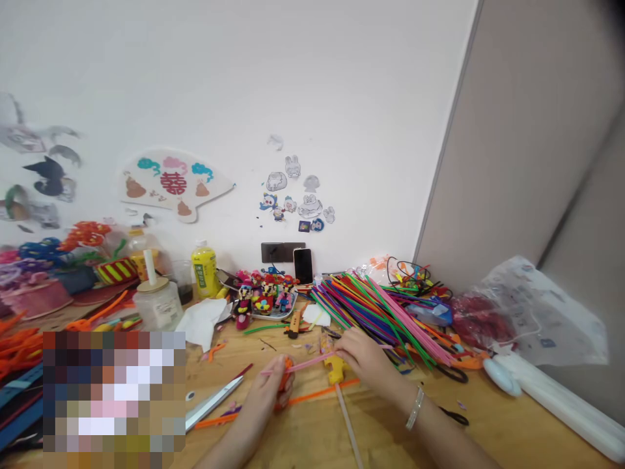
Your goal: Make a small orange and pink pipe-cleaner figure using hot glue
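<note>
My left hand (268,389) is closed round a small orange fuzzy piece (288,366), whose exact shape the fingers hide. A pink pipe cleaner (311,360) runs from my left thumb across to my right hand (361,359), which pinches it between thumb and fingers. Just under the right hand lies a yellow glue gun (335,371), with a pale glue stick (347,420) coming out of its back toward me. An orange pipe cleaner (317,393) lies flat on the wooden table (303,433), passing below both hands.
Right of centre spreads a pile of coloured pipe cleaners (375,312). Behind are a tray of small figures (268,296), a phone (303,266), a yellow bottle (205,270) and a glass jar (157,303). A silver blade-like tool (215,398) lies left; a white tube (556,404) lies right.
</note>
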{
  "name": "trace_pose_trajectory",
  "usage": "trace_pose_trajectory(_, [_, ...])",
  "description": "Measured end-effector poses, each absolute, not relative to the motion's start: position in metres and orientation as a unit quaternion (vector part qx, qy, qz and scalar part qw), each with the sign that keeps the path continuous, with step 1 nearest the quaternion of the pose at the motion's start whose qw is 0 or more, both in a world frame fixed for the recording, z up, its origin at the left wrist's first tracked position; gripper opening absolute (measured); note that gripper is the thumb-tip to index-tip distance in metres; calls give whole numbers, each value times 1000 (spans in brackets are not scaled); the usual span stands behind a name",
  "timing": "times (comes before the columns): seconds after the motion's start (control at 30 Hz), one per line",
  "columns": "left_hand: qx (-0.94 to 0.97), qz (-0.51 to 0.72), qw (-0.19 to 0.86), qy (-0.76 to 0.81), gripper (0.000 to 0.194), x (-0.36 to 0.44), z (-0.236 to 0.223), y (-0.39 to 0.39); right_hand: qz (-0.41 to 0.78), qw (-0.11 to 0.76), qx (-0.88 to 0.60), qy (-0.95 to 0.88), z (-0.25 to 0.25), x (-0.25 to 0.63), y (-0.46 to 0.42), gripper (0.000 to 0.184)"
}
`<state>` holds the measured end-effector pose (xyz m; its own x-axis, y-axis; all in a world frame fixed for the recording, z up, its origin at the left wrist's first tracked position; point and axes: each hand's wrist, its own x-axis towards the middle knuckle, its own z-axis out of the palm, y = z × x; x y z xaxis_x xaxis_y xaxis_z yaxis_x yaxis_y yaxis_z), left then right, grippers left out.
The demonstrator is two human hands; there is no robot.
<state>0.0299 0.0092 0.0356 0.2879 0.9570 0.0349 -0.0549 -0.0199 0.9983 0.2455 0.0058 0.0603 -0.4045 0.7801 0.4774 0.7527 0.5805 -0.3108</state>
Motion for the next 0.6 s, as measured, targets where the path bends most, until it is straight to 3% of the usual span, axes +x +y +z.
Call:
trace_pose_trajectory(0.17, [583, 445, 517, 442, 48, 30, 33, 14, -24, 282, -448, -848, 55, 248, 9, 15])
trace_pose_trajectory(0.33, [592, 467, 475, 454, 47, 30, 36, 13, -147, 235, -411, -868, 60, 241, 7, 15])
trace_pose_trajectory(0.47, [593, 458, 495, 441, 43, 35, 34, 9, -262, 237, -419, -837, 75, 238, 5, 14])
trace_pose_trajectory(0.6, [553, 468, 547, 419, 42, 39, 36, 0, -294, 232, -468, -801, 79, 239, 14, 13])
